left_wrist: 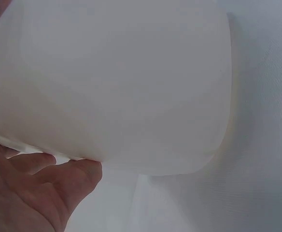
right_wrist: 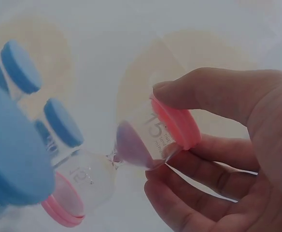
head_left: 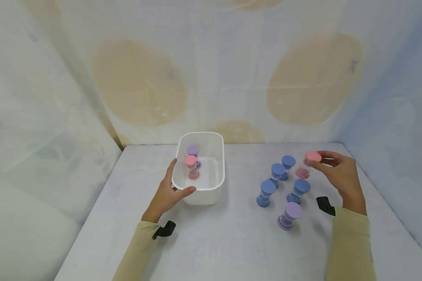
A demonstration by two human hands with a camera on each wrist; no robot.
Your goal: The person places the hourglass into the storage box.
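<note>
Right hand [head_left: 341, 173]: grip closed on top cap of pink sand timer [head_left: 307, 164], thumb and fingers pinching cap; timer tilted, lower cap at desk [head_left: 232, 234], just beside four blue timers [head_left: 278, 171]. Left hand [head_left: 167, 193]: grip around near corner of white tub [head_left: 218, 156], thumb over rim. Tub holds pink timer [head_left: 191, 167], purple timer [head_left: 192, 151].

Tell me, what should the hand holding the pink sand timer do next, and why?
Probably lift the pink plastic sand timer clear of the table. The right hand already pinches its top cap, and the left hand steadies the white plastic tub, where a pink timer and a purple one already stand.
</note>
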